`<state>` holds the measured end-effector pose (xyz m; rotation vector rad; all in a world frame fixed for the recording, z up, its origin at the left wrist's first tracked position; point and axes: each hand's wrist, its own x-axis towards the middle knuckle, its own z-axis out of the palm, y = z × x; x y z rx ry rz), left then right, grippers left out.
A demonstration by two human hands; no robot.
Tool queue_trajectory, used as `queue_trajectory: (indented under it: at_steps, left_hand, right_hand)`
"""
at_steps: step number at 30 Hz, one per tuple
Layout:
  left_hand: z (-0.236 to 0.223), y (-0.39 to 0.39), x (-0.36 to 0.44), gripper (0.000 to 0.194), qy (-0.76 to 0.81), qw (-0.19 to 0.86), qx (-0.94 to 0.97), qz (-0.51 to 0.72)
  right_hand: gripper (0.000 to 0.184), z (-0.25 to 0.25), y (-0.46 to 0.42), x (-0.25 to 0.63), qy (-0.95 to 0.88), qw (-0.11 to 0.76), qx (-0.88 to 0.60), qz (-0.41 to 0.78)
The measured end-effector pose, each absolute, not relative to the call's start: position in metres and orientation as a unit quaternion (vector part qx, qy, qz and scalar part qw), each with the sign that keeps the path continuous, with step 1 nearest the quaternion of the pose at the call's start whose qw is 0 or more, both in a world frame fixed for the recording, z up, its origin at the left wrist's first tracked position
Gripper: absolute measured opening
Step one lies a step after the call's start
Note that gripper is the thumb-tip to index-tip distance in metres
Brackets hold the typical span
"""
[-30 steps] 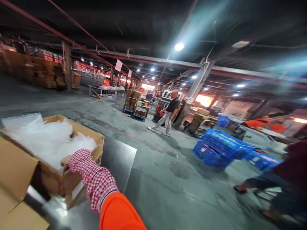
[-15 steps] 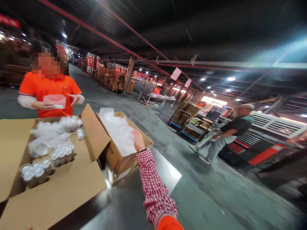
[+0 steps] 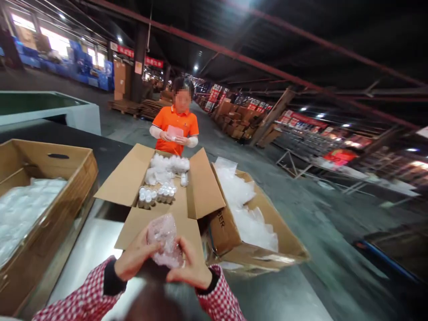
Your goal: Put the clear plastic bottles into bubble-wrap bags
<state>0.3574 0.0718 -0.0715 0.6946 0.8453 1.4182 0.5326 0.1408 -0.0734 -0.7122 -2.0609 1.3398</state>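
A dim warehouse with a dark ceiling crossed by red pipes and small spot lights. The grey concrete floor runs back to stacked cartons, metal racks and blue crates by bright windows.

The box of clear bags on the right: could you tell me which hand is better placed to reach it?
Probably the right hand: the box sits on its side, though both hands hold the plastic bag.

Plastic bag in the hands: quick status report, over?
Left hand and right hand both grip a clear plastic bag. Held above open carton of small bottles. Nothing between hands and carton.
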Motion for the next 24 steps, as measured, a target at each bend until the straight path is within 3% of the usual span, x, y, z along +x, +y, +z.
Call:
queue_trajectory:
  at_steps: [3,6,10,14,17,20,24]
  left_hand:
    - [-0.087,0.056,0.338,0.059,0.375,0.598,0.281,0.650]
    - [-0.104,0.042,0.311,0.065,0.444,0.576,0.261,0.634]
    - [-0.110,0.032,0.295,0.061,0.611,0.347,0.259,0.663]
    - [-0.098,0.034,0.312,0.059,0.562,0.457,0.370,0.582]
    - [-0.097,0.037,0.320,0.053,0.564,0.446,0.373,0.586]
    - [-0.101,0.038,0.315,0.044,0.537,0.461,0.310,0.635]
    - [-0.099,0.038,0.305,0.047,0.503,0.459,0.204,0.703]
  right_hand:
    - [0.045,-0.086,0.152,0.534,-0.672,0.329,-0.291,0.596]
    - [0.031,-0.092,0.162,0.538,-0.599,0.375,-0.366,0.606]
    - [0.032,-0.094,0.152,0.523,-0.651,0.332,-0.368,0.575]
    - [0.021,-0.099,0.122,0.489,-0.802,0.249,-0.262,0.475]
    - [0.020,-0.104,0.107,0.472,-0.875,0.217,-0.205,0.382]
    - [0.028,-0.104,0.107,0.468,-0.853,0.199,-0.257,0.409]
    - [0.030,-0.100,0.109,0.466,-0.831,0.198,-0.255,0.453]
